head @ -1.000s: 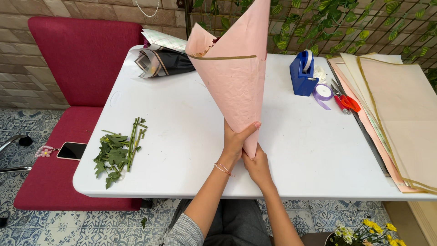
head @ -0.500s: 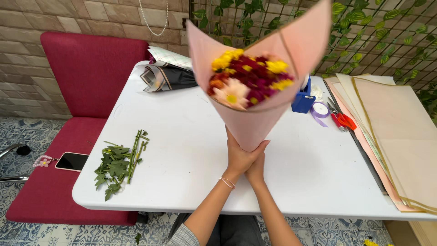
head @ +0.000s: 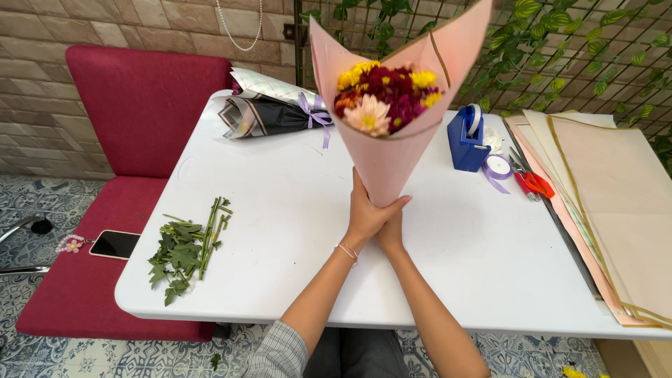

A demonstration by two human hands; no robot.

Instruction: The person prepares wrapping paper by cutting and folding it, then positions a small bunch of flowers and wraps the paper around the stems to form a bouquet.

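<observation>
Both my hands clasp the narrow bottom of a bouquet [head: 392,119] wrapped in a pink paper cone with a gold edge. My left hand [head: 365,213] wraps the stem end from the left; my right hand [head: 390,234] sits just below and to the right, partly hidden behind the left. The cone stands upright above the white table [head: 294,210], tilted so its open top faces me. Yellow, dark red and peach flowers show inside.
Cut green stems and leaves [head: 185,245] lie at the table's left. A dark wrapped bouquet [head: 273,112] lies at the back. A blue tape dispenser [head: 467,140], lilac ribbon [head: 498,168], red scissors [head: 533,183] and stacked paper sheets [head: 616,203] are at right. A phone [head: 115,243] rests on the red bench.
The bouquet has tipped toward me, so the flowers inside the cone now show. My hands have stayed clasped on its base and shifted slightly.
</observation>
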